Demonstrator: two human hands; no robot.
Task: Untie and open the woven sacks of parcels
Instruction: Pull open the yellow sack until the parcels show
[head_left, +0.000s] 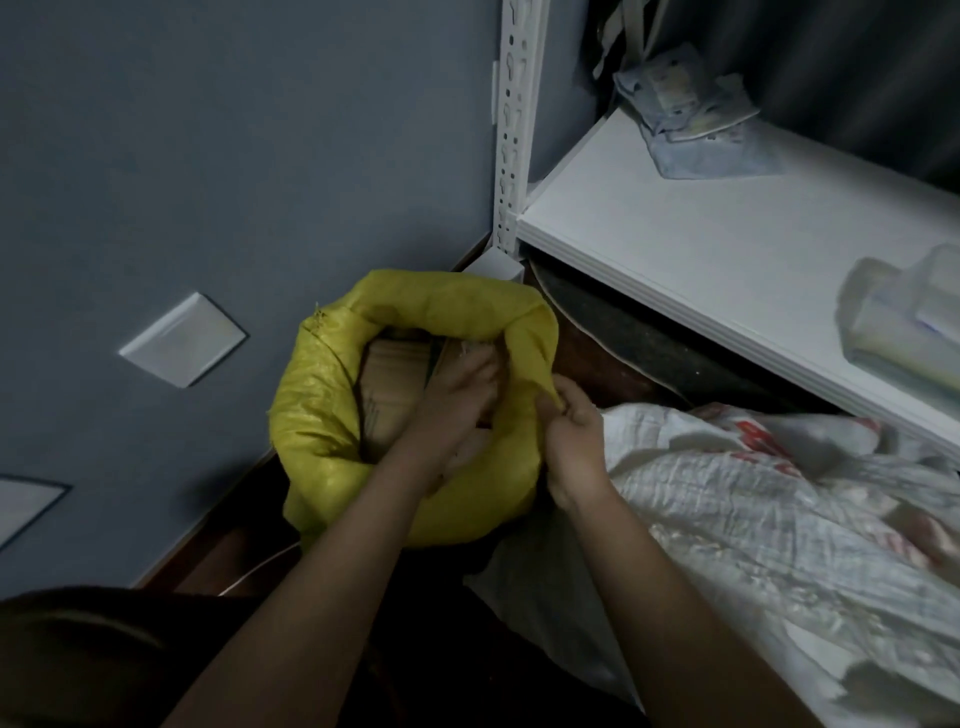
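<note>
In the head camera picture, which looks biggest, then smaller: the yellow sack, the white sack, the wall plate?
1. White sack, though it lies nearer the camera and runs out of frame.
2. Yellow sack.
3. Wall plate, clearly smallest.

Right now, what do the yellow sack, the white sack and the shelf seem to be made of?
Yellow sack: apparently woven plastic, slightly shiny, with a frayed rim.
White sack: likely the same woven plastic; a grid texture shows, with red print.
Shelf: smooth matte white board, perhaps painted wood or laminate, on a punched white metal post.
</note>
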